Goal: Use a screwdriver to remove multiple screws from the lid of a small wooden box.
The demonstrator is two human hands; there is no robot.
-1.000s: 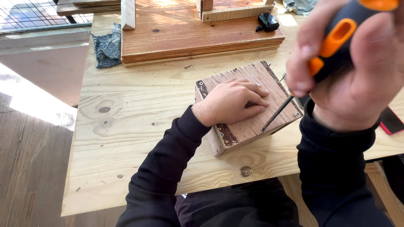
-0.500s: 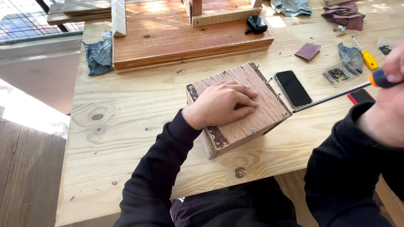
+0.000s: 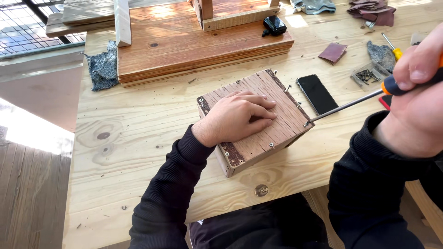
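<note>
Right now my left hand [image 3: 240, 115] lies flat on top of the wooden box [image 3: 256, 121], fingers spread slightly and pressed down on its lid, palm pinning it to the workbench [image 3: 138, 138]. My right hand [image 3: 415, 101] is wrapped tight around the orange and black handle of the screwdriver [image 3: 364, 97], thumb and fingers closed on it near the right edge of view. The screwdriver's long axis runs from upper right down to lower left, the metal shaft slanting low over the bench, and its tip points at a screw [image 3: 306, 124] on the right-hand corner of the box, touching or just beside it; I cannot tell which. The box sits near the front edge of the bench, turned so one corner faces me, with more small screws standing partly proud along its right edge. Just beyond the shaft lies a black phone [image 3: 317, 94], flat on the bench and close beside the box. Farther right is a small clear tray of screws [image 3: 367, 74], a second screwdriver with a yellow handle [image 3: 391, 47] and a square of sandpaper [image 3: 333, 52]. Behind the box a thick reddish board [image 3: 184, 50] carries a wooden frame and a small black case [image 3: 274, 24], with a grey rag [image 3: 102, 67] at its left end.
</note>
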